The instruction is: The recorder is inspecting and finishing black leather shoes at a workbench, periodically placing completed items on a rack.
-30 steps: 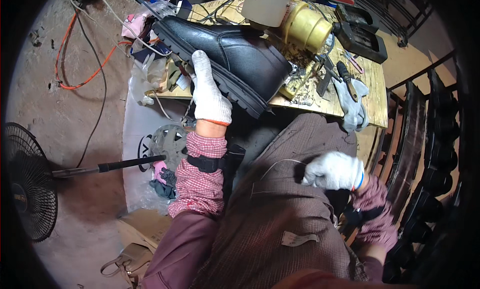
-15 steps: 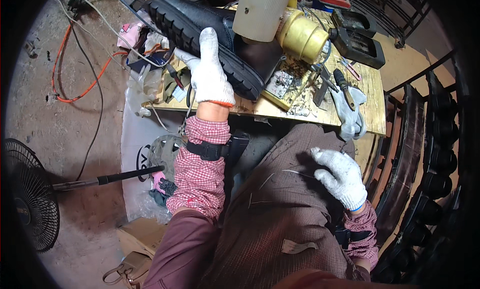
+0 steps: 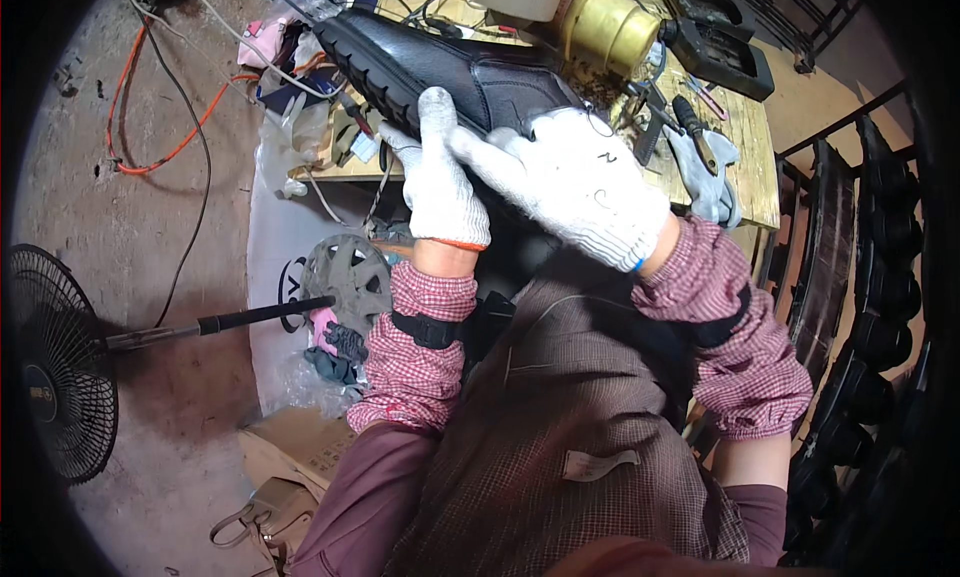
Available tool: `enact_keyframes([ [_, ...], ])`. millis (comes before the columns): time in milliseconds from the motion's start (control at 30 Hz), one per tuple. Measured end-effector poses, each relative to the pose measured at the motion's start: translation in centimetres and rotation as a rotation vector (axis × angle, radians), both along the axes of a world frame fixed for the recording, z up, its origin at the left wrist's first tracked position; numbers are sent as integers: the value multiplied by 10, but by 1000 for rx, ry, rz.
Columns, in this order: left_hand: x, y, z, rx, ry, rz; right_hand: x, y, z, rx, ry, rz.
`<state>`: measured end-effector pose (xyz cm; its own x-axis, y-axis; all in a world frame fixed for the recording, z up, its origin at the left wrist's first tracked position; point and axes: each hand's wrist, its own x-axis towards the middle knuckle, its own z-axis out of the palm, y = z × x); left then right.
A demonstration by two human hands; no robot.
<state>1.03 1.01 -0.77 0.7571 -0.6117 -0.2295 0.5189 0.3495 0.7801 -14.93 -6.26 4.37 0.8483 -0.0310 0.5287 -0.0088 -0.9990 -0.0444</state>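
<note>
Both gloved hands grip a black boot point(image 3: 450, 62) over the bench point(image 3: 752, 137): left hand point(image 3: 440, 177) clasping the sole, right hand point(image 3: 575, 182) at 3 o'clock, closed over the upper.

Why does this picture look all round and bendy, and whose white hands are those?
The camera sits on a person's head and looks down, so you see their own arms and lap. Its very wide lens bends straight edges. The white hands are work gloves. The left hand and the right hand both grip a black boot with a ridged sole, over the edge of a wooden workbench. On the bench lie a brass-coloured can and some tools. A black fan stands on the floor to the left.
</note>
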Motion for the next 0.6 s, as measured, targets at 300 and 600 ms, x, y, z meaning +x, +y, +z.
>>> enact_keyframes([
  [300, 37, 38, -18, 14, -35, -23, -173, 34, -31, 731, 669, -153],
  [600, -22, 46, -76, -489, 356, -813, -201, 84, -50, 852, 92, -537],
])
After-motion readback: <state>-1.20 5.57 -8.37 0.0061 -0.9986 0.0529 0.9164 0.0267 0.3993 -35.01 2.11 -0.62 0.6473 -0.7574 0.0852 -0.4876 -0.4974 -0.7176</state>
